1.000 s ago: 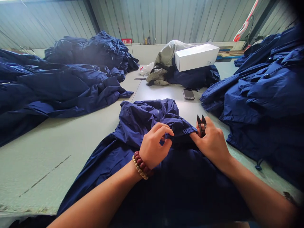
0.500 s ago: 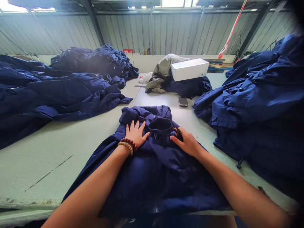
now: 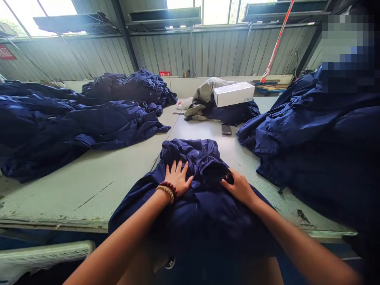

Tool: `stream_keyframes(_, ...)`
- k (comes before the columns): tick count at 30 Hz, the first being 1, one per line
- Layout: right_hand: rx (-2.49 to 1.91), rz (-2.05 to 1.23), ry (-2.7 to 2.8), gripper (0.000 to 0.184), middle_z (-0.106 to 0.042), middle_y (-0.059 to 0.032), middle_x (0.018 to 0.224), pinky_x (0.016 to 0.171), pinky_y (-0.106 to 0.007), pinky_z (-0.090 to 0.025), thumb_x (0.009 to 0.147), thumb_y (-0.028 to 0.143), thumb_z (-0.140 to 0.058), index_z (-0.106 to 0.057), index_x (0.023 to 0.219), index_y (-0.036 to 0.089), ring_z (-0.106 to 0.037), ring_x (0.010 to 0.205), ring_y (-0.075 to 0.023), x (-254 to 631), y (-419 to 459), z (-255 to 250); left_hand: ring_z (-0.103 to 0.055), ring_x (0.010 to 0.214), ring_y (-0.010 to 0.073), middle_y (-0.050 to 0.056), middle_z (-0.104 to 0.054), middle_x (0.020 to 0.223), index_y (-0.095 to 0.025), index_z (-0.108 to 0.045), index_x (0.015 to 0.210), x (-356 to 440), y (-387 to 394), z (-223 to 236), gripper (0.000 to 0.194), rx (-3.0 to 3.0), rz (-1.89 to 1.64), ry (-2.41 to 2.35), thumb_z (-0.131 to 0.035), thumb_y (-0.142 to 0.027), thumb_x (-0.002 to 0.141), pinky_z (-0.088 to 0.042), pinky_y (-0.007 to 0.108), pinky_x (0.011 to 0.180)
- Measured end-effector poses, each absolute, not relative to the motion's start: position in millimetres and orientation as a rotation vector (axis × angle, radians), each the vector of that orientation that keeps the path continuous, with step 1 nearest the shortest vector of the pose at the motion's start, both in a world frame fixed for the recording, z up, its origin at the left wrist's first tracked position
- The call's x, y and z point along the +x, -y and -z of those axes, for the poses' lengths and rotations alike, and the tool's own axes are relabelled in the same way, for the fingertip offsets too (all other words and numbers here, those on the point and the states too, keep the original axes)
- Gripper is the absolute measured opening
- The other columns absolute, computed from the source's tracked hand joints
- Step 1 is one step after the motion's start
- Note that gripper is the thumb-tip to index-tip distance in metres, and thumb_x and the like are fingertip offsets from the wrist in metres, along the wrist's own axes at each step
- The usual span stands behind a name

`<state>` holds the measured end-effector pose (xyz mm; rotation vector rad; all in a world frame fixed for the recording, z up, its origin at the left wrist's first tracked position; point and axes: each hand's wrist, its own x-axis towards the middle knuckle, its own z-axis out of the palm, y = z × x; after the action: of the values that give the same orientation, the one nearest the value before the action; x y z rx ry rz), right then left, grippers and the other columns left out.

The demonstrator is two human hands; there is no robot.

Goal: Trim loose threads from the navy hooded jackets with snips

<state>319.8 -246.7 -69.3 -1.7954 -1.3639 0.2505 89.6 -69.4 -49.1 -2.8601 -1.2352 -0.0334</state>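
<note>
a navy jacket (image 3: 202, 209) is pressed by the spread left hand (image 3: 177, 178); the right hand (image 3: 240, 188) is laid on it, fingers together, any pinch unclear.

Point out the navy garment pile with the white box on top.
It's the far bundle beyond the phone, with grey-green cloth, under the white box. The heaps at left and right carry no box.

Soft sheen against matt paint here!
There's a thin, crinkled navy synthetic jacket (image 3: 204, 213) on a scuffed green table (image 3: 89, 198), then a smooth white cardboard box (image 3: 234, 94), a glossy phone (image 3: 226, 129), ribbed metal wall (image 3: 219, 51).
</note>
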Motion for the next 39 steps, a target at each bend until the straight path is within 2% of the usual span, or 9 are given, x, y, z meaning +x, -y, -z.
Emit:
stream_keyframes(5, -1.708, -0.519, 1.204, 0.034, -0.078, -0.0084, 0.109, 0.093, -0.042, -0.058, 0.094, 0.053, -0.07, -0.07, 0.112, 0.024, -0.074, 0.101, -0.0308, 290, 342, 70, -0.012, 0.17, 0.0427, 0.016, -0.02, 0.183, -0.022, -0.033, 0.175, 42, 145, 51, 0.081, -2.996, 0.027, 1.093, -0.052, -0.055, 0.103, -0.009, 0.068, 0.135)
stream_keyframes(9, -1.666, -0.682, 0.9, 0.05, -0.077, -0.0135, 0.132, 0.114, -0.052, -0.055, 0.095, 0.066, -0.069, -0.077, 0.124, 0.026, -0.07, 0.129, -0.039, 274, 390, 73, -0.016, 0.17, 0.0422, 0.011, -0.024, 0.182, -0.027, -0.04, 0.172, 10, 177, 47, 0.083, -3.144, 0.043, 1.077, -0.064, -0.052, 0.096, -0.012, 0.068, 0.136)
stream_keyframes(12, -1.63, -0.605, 0.742, 0.047, -0.076, -0.0151, 0.135, 0.116, -0.06, -0.053, 0.093, 0.069, -0.069, -0.076, 0.114, 0.028, -0.07, 0.13, -0.0416, 276, 395, 67, -0.043, 0.16, 0.0372, 0.011, -0.049, 0.171, -0.027, -0.052, 0.164, 2, 180, 30, 0.068, -3.28, 0.272, 1.216, -0.061, -0.05, 0.1, -0.034, 0.059, 0.132)
stream_keyframes(16, -1.487, -0.344, 0.745, 0.036, -0.069, -0.0109, 0.148, 0.118, -0.057, -0.05, 0.098, 0.061, -0.07, -0.063, 0.114, 0.03, -0.068, 0.133, -0.0339, 307, 349, 35, -0.076, 0.118, 0.0279, 0.008, -0.079, 0.13, -0.029, -0.069, 0.142, 28, 157, -14, 0.044, -3.227, 0.869, 1.301, -0.054, -0.05, 0.107, -0.059, 0.045, 0.106)
stream_keyframes(21, -1.741, -0.086, 0.806, 0.04, -0.074, -0.0155, 0.11, 0.096, -0.048, -0.055, 0.098, 0.063, -0.059, -0.054, 0.101, 0.024, -0.071, 0.11, -0.0324, 360, 219, 7, -0.075, 0.116, 0.0369, 0.02, -0.079, 0.126, -0.017, -0.073, 0.137, 113, 75, -51, 0.058, -2.944, 0.552, 1.391, -0.053, -0.06, 0.104, -0.056, 0.049, 0.1)
stream_keyframes(25, -1.947, 0.019, 0.841, 0.036, -0.068, -0.0201, 0.106, 0.101, -0.053, -0.048, 0.091, 0.054, -0.064, -0.04, 0.092, 0.027, -0.062, 0.121, -0.0403, 366, 150, 34, -0.071, 0.126, 0.0416, 0.029, -0.076, 0.127, -0.007, -0.078, 0.126, 155, 17, -34, 0.07, -2.693, 0.09, 1.654, -0.046, -0.065, 0.105, -0.051, 0.051, 0.107)
stream_keyframes(31, -1.969, -0.033, 1.125, 0.048, -0.07, -0.0176, 0.1, 0.101, -0.051, -0.046, 0.08, 0.057, -0.081, -0.042, 0.086, 0.028, -0.062, 0.117, -0.0412, 357, 148, 79, -0.071, 0.122, 0.039, 0.023, -0.08, 0.119, -0.017, -0.084, 0.11, 148, 10, 8, 0.063, -2.729, 0.067, 1.514, -0.059, -0.073, 0.096, -0.045, 0.051, 0.112)
stream_keyframes(35, -1.988, -0.116, 1.305, 0.031, -0.073, -0.0113, 0.094, 0.085, -0.04, -0.048, 0.081, 0.044, -0.08, -0.055, 0.086, 0.025, -0.069, 0.096, -0.031, 363, 155, 71, -0.075, 0.109, 0.0344, 0.017, -0.081, 0.114, -0.02, -0.081, 0.113, 142, 10, 7, 0.04, -2.937, 0.076, 1.416, -0.07, -0.055, 0.096, -0.053, 0.043, 0.095)
stream_keyframes(39, -2.117, -0.253, 1.413, 0.023, -0.072, -0.0044, 0.076, 0.062, -0.032, -0.037, 0.085, 0.039, -0.076, -0.059, 0.078, 0.025, -0.062, 0.066, -0.0204, 367, 165, 56, -0.075, 0.098, 0.0289, 0.01, -0.082, 0.105, -0.021, -0.079, 0.109, 138, 3, 4, 0.024, -3.19, 0.479, 1.468, -0.074, -0.039, 0.092, -0.054, 0.038, 0.086)
